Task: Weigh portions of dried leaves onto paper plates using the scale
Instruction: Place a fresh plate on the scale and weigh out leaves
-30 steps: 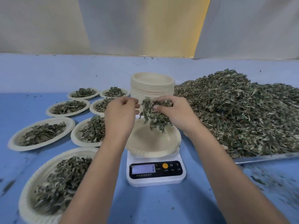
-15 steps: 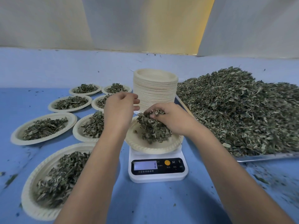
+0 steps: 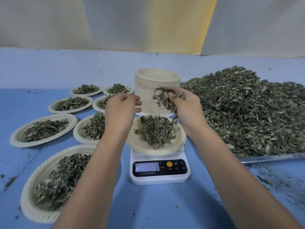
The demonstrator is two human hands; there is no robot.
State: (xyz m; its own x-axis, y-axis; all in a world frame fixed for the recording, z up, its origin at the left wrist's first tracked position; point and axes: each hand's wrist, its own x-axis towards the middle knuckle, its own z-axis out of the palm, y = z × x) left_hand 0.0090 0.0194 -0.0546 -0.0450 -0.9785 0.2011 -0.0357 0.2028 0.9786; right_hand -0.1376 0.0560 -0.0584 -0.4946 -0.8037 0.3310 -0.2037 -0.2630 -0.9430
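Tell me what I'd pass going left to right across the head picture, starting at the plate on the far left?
Far-left plate → left hand → plate stack → right hand, gripping leaves → leaf pile.

The blue table [image 3: 156, 205] bears filled paper plates [image 3: 71, 120] at left, a scale [image 3: 159, 170] centre, a plate stack [image 3: 148, 95] behind, and a tray [image 3: 270, 158] of dried leaves [image 3: 247, 113] right.

plates [image 3: 179, 139] cream | leaves [image 3: 156, 131] dull green | scale [image 3: 158, 180] white | table [image 3: 156, 209] blue
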